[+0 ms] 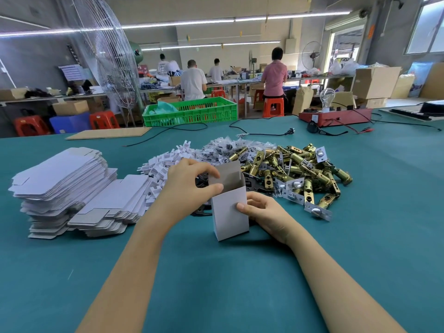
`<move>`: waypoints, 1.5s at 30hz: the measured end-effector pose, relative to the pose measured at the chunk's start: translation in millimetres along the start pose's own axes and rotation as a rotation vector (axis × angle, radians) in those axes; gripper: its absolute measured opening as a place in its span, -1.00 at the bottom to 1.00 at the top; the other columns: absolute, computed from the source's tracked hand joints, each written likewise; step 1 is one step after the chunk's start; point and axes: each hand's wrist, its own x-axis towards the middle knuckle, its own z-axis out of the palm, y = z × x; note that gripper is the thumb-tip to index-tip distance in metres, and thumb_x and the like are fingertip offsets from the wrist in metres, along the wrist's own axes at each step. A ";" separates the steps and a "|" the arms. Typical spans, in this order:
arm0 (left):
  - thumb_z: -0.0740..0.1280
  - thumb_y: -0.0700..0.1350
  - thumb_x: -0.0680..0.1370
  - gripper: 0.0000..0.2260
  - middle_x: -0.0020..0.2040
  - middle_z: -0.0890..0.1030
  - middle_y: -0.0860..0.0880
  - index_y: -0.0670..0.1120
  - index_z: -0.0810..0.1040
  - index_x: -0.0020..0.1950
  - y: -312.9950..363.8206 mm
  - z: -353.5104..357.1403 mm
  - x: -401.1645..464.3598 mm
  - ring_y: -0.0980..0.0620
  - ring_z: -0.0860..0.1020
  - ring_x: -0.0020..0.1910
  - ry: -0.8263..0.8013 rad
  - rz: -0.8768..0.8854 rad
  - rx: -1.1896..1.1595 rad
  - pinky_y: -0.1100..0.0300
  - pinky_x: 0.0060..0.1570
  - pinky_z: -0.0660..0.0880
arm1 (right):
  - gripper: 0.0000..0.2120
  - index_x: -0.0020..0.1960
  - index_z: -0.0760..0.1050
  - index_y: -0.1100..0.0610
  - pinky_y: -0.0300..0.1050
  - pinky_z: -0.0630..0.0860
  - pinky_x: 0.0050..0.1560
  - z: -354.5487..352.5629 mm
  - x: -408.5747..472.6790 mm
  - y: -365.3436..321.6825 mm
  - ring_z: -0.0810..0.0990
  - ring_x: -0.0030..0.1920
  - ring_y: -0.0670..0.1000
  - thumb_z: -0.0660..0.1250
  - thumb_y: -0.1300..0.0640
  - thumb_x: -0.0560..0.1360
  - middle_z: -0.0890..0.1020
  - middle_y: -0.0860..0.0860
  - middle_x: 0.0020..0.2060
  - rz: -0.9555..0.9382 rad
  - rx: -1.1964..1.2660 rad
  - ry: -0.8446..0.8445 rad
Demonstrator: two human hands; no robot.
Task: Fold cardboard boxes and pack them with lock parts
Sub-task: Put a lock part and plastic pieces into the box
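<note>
The scene is bright and evenly lit. Long ceiling tube lights [177,24] glare white across the top of the frame, and daylight washes out the window [430,27] at the upper right. Shadows on the teal worktop [240,284] are soft. Wide-angle distortion bends the edges. Distant figures look slightly soft.

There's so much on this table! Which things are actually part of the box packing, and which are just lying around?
Part of the job:
- white box, held by left hand and right hand
- stack of flat boxes
- brass latches
- white plastic pieces
- small bagged parts

Just lying about:
- red tester box with bulb
- green crate
- black cables
- cardboard sheet
</note>
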 end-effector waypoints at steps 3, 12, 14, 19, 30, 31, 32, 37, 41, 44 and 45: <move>0.50 -0.07 0.46 -0.50 0.23 0.39 0.03 0.26 0.37 0.28 -7.0 -1.2 0.1 0.05 0.45 0.21 -0.020 -0.023 -0.177 0.25 0.09 0.37 | -0.58 0.05 0.61 0.09 0.00 0.54 0.16 -0.2 -0.1 -0.7 0.65 0.09 0.13 0.53 -0.11 0.29 0.68 0.13 0.03 0.000 0.009 0.003; 0.46 -0.27 0.47 -0.56 0.17 0.65 0.00 -0.04 0.50 0.31 -43.9 47.8 -22.9 0.05 0.61 0.15 -0.291 -0.263 -0.327 -0.01 0.27 0.48 | -0.67 0.03 0.62 0.11 0.02 0.54 0.15 3.2 -2.8 -3.1 0.64 0.06 0.12 0.50 -0.05 0.36 0.69 0.12 0.01 -0.009 0.007 0.029; 0.46 -0.25 0.47 -0.62 0.16 0.65 0.05 0.01 0.53 0.25 -50.1 64.9 -32.4 0.07 0.60 0.16 -0.172 -0.262 -0.367 0.01 0.28 0.48 | -0.66 0.02 0.61 0.15 -0.09 0.56 0.03 5.0 -3.5 -6.6 0.65 -0.02 0.07 0.41 -0.11 0.45 0.69 0.09 -0.04 0.020 0.041 0.048; 0.49 -0.24 0.46 -0.62 0.07 0.66 0.20 0.19 0.53 0.09 -57.6 79.0 -39.8 0.26 0.60 0.08 -0.064 -0.228 -0.455 0.40 0.02 0.48 | -0.61 -0.04 0.56 0.26 -0.07 0.60 -0.17 -0.7 -3.7 -13.1 0.66 -0.18 0.10 0.18 -0.06 0.61 0.67 0.18 -0.16 0.128 0.249 0.273; 0.48 -0.22 0.46 -0.63 0.03 0.66 0.27 0.21 0.52 0.08 -65.4 81.8 -36.6 0.30 0.61 0.04 -0.061 -0.223 -0.487 0.41 0.02 0.49 | -0.71 0.26 0.49 0.05 -0.08 0.32 0.13 -26.4 2.5 6.3 0.37 0.16 0.15 0.28 0.04 0.55 0.40 0.08 0.05 0.077 -1.098 0.591; 0.48 -0.22 0.46 -0.64 0.03 0.66 0.27 0.20 0.52 0.08 -65.8 82.0 -36.3 0.30 0.61 0.04 -0.063 -0.223 -0.487 0.40 0.04 0.49 | -0.65 0.32 0.44 0.01 -0.05 0.31 0.17 -25.0 3.2 7.7 0.32 0.19 0.16 0.27 -0.02 0.56 0.39 0.09 0.10 0.128 -1.202 0.541; 0.48 -0.22 0.46 -0.64 0.03 0.66 0.27 0.20 0.52 0.08 -66.1 82.3 -35.9 0.30 0.61 0.04 -0.064 -0.223 -0.491 0.40 0.04 0.49 | -0.61 0.36 0.40 0.00 -0.04 0.30 0.20 -24.4 3.8 9.1 0.29 0.21 0.16 0.25 -0.05 0.56 0.38 0.10 0.14 0.152 -1.279 0.505; 0.48 -0.22 0.47 -0.64 0.01 0.66 0.30 0.20 0.52 0.09 -67.7 83.4 -36.0 0.32 0.60 0.03 -0.071 -0.219 -0.516 0.46 -0.04 0.47 | -0.59 0.45 0.29 -0.06 0.01 0.29 0.27 -22.6 8.5 10.1 0.24 0.30 0.19 0.09 -0.07 0.62 0.31 0.14 0.32 0.275 -1.388 0.500; 0.48 -0.22 0.47 -0.63 0.07 0.66 0.23 0.21 0.51 0.10 -69.0 82.4 -33.1 0.29 0.61 0.06 -0.078 -0.221 -0.524 0.35 0.06 0.48 | -0.59 0.44 0.29 -0.12 0.05 0.24 0.29 -16.6 16.2 5.5 0.23 0.32 0.22 0.03 0.00 0.61 0.28 0.19 0.35 0.389 -1.404 0.513; 0.48 -0.22 0.48 -0.62 0.09 0.66 0.21 0.20 0.52 0.12 -70.5 82.2 -32.5 0.27 0.61 0.08 -0.084 -0.217 -0.548 0.28 0.11 0.50 | -0.70 0.29 0.44 -0.02 0.00 0.28 0.17 -12.9 18.7 4.4 0.29 0.22 0.19 0.11 0.05 0.60 0.39 0.14 0.18 0.320 -1.429 0.616; 0.48 -0.22 0.48 -0.62 0.09 0.66 0.21 0.20 0.52 0.13 -70.7 82.2 -32.2 0.26 0.61 0.08 -0.088 -0.219 -0.554 0.28 0.11 0.50 | -0.75 0.23 0.47 0.03 -0.02 0.29 0.12 -12.2 17.5 5.1 0.31 0.19 0.18 0.15 0.05 0.59 0.41 0.13 0.14 0.273 -1.471 0.641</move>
